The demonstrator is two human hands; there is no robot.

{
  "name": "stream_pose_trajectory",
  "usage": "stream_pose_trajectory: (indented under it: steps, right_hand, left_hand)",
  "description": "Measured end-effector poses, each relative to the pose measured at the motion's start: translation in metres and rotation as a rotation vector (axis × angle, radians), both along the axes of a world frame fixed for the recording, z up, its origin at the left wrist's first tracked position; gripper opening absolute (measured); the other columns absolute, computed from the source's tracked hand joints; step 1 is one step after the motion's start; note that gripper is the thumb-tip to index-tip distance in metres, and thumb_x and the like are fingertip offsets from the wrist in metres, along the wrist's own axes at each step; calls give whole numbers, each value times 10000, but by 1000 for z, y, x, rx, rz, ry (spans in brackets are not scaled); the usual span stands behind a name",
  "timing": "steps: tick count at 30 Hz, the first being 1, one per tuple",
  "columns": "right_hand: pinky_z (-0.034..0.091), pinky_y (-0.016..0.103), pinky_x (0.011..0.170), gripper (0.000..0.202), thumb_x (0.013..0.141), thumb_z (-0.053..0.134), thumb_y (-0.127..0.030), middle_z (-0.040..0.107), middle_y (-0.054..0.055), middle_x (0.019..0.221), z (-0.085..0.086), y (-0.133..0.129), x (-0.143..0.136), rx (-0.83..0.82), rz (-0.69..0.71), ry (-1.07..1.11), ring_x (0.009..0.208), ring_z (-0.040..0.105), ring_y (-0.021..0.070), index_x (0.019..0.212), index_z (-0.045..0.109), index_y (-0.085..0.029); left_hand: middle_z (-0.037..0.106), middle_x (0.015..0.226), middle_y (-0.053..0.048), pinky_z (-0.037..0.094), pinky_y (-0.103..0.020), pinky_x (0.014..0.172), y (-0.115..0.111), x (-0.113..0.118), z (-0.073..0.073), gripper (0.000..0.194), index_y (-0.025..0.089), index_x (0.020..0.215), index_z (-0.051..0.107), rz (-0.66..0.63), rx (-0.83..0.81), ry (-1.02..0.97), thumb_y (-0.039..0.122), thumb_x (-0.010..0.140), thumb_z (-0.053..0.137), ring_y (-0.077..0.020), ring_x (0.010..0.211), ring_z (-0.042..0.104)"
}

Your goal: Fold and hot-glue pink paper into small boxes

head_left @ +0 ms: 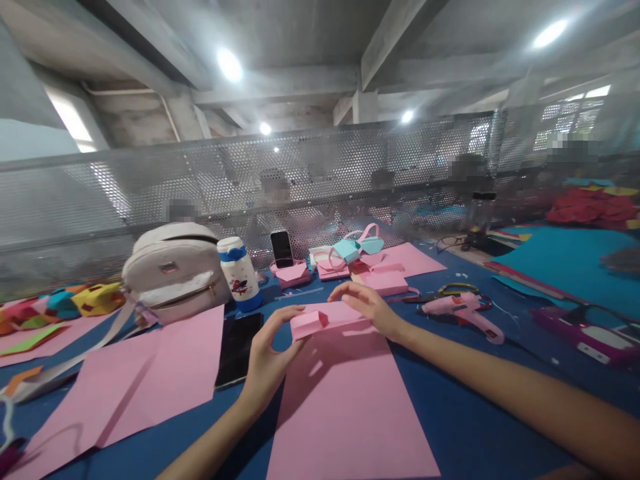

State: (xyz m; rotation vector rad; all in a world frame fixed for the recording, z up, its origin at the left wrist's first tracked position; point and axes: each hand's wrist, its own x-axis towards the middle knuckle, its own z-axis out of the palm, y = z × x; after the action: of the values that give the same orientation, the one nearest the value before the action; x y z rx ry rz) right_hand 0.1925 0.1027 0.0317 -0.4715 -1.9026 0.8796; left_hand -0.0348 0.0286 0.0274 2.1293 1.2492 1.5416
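Pink sheet: a large pink paper sheet [345, 393] lay flat on the blue table [465, 427], in the near middle of the scene, with its far edge rolled up into a folded strip [320, 321].
Left hand: the left hand [267, 357] held the left end of the strip, the thumb and the fingers [287, 317] pinching it from the near and the far side.
Right hand: the right hand [367, 307] lay on top of the right part of the strip, the fingers pressed together and bent down on the paper.
Doing it well: in my judgement the fold needed equal pressure from both hands, so that the strip stayed straight and parallel to the far edge; the crease was better pressed from one end toward the other.
Left of the sheet: a dark phone [239, 350] lay just beside the left hand, and another pink sheet [145, 373] lay further left.
Far side: a grey bag [173, 273], a white bottle [241, 273] and several finished pink paper pieces [350, 267] stood far from the hands.
Right side: a pink glue gun [465, 312] and scissors [453, 291] lay on the table, near the right forearm.
Risk: the roll looked loose at the left end and could open if the pinch was relaxed.
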Motion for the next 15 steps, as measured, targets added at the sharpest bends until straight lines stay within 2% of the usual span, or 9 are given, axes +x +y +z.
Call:
stream_pose_trajectory:
  steps: [3, 6, 10, 12, 15]
  right_hand:
    - [445, 393, 915, 351, 1024, 387, -399, 679, 80, 977, 2, -5, 2, 69, -88, 22, 964, 610, 218, 938, 654, -188]
    - [417, 396, 896, 309, 952, 552, -491, 697, 61, 937, 1, -15, -1, 222, -129, -58, 927, 593, 234, 900, 672, -211]
    - [402, 364, 827, 136, 954, 609, -331, 738, 42, 930, -4, -24, -6, 479, -216, -217, 894, 608, 220, 910, 668, -217]
    - [398, 349, 800, 85, 952, 612, -249, 743, 30, 915, -6, -25, -8, 485, -237, -232, 875, 614, 210, 900, 671, -218]
    - [398, 343, 787, 71, 942, 624, -215, 744, 20, 902, -7, -25, -8, 475, -243, -225, 864, 612, 206, 896, 678, -219]
  left_hand:
    - [736, 1020, -60, 542, -349, 876, 0, -2, -2, 221, 198, 1030, 677, 75, -7, 21, 263, 820, 673, -235, 972, 685]
    - [742, 1030, -58, 548, -344, 865, 0, -3, -5, 243, 200, 1054, 680, 93, -5, 35, 251, 817, 662, -233, 959, 693]
    - [716, 1146, -69, 527, -357, 910, 0, -3, -8, 307, 246, 1165, 666, 85, 123, 167, 221, 859, 644, -239, 1047, 673]
    - [707, 1176, -69, 533, -344, 860, 0, -3, -7, 304, 283, 1177, 677, 112, 256, 284, 205, 888, 626, -227, 1003, 680]
    - [718, 1167, -60, 526, -325, 775, 1, -3, -6, 260, 326, 1109, 723, 185, 413, 441, 202, 903, 624, -207, 901, 685]
